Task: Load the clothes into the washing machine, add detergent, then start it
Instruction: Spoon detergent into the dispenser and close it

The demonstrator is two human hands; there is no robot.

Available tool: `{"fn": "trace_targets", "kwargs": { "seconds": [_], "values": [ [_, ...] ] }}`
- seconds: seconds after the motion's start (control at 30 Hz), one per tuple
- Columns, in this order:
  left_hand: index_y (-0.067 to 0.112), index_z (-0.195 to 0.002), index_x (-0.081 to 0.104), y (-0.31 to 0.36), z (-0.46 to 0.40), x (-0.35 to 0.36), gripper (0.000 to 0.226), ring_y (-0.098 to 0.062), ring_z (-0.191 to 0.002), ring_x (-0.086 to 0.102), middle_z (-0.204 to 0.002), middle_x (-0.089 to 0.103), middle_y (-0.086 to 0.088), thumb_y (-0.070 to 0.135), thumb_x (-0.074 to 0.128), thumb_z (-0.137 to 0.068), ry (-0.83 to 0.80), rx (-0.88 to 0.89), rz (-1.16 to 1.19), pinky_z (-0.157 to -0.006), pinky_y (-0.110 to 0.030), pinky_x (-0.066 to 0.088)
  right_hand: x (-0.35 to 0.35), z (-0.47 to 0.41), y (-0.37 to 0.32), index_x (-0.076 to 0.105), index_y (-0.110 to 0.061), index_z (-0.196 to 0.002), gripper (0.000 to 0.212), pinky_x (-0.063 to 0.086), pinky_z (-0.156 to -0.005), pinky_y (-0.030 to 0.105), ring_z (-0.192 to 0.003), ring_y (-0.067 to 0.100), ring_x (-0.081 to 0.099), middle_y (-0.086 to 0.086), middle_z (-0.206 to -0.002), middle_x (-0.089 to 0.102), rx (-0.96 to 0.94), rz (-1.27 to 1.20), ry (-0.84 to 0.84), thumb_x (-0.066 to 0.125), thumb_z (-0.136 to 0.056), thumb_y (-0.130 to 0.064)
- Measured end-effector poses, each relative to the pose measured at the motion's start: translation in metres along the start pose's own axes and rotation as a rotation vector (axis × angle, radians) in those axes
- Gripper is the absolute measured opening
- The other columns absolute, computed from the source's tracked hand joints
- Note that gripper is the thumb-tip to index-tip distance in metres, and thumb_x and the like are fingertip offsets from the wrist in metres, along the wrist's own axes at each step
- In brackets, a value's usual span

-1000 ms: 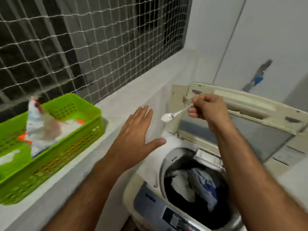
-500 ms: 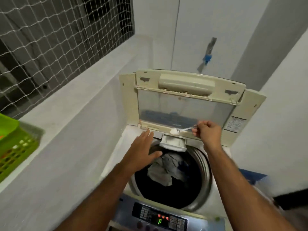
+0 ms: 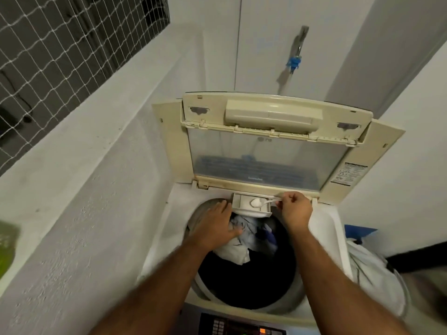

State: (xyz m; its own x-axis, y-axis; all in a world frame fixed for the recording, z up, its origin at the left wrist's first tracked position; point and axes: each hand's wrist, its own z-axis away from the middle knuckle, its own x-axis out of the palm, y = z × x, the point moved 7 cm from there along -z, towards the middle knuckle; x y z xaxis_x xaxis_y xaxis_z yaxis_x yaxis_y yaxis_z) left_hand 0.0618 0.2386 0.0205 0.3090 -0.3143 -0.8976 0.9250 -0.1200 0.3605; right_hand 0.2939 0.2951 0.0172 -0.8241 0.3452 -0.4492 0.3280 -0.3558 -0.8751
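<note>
Control panel [image 3: 242, 326] sat at bottom edge, one orange light lit. Top-load washer [image 3: 167, 228] stood in a narrow grey-walled nook, concrete ledge [image 3: 79, 180] running along its left, netted window [image 3: 72, 44] above the ledge. Blurred green basket [image 3: 7, 247] showed at the left edge on the ledge. Drum [image 3: 246, 281] was open and mostly dark inside; clothes [image 3: 244, 240], white and blue, were piled at its far side. Left hand [image 3: 215, 226] was open, fingers straight, resting over the drum's far-left rim, thumb touching the clothes. Right hand [image 3: 296, 210] pinched the handle of a white spoon [image 3: 257, 203], its bowl down in the detergent drawer [image 3: 251, 206], which stuck out over the drum's far rim, just right of the left fingertips. White powder was visible in the drawer around the spoon bowl. Lid [image 3: 268, 151] stood raised behind, clear pane facing the camera. Tap [image 3: 296, 53] with blue fitting hung on the back wall. White bag [image 3: 377, 274] sat right of the washer.
</note>
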Motion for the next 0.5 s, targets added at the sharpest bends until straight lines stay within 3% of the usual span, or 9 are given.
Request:
{"fn": "trace_targets", "kwargs": {
  "seconds": [0.23,0.4,0.5],
  "values": [
    [0.01,-0.152,0.012,-0.016,-0.012,0.015,0.085,-0.02,-0.148,0.008,-0.161,0.009,-0.01,0.057,0.047,-0.09,-0.043,-0.002,0.058,-0.118,-0.035,0.006,0.033,0.009,-0.013,0.074,-0.007,-0.095,0.016,0.035,-0.066,0.014,-0.074,0.014,0.059,0.007,-0.089,0.074,-0.182,0.201,-0.033,0.059,-0.093,-0.01],
    [0.011,-0.153,0.01,-0.022,-0.011,0.025,0.086,-0.02,-0.148,0.006,-0.161,0.008,-0.01,0.057,0.048,-0.09,-0.05,-0.011,0.093,-0.12,-0.035,0.006,0.036,0.017,-0.026,0.075,-0.012,-0.099,0.017,0.042,-0.07,0.017,-0.074,0.013,0.062,0.003,-0.091,0.076,-0.33,0.295,-0.049,0.059,-0.094,-0.012],
    [0.011,-0.152,0.011,-0.021,-0.01,0.027,0.087,-0.02,-0.148,0.007,-0.161,0.01,-0.01,0.057,0.049,-0.089,-0.036,-0.015,0.089,-0.12,-0.037,0.008,0.037,0.026,-0.038,0.075,-0.012,-0.1,0.016,0.045,-0.07,0.021,-0.077,0.022,0.068,0.006,-0.091,0.076,-0.513,0.376,-0.097,0.061,-0.093,-0.012]
  ]
}}
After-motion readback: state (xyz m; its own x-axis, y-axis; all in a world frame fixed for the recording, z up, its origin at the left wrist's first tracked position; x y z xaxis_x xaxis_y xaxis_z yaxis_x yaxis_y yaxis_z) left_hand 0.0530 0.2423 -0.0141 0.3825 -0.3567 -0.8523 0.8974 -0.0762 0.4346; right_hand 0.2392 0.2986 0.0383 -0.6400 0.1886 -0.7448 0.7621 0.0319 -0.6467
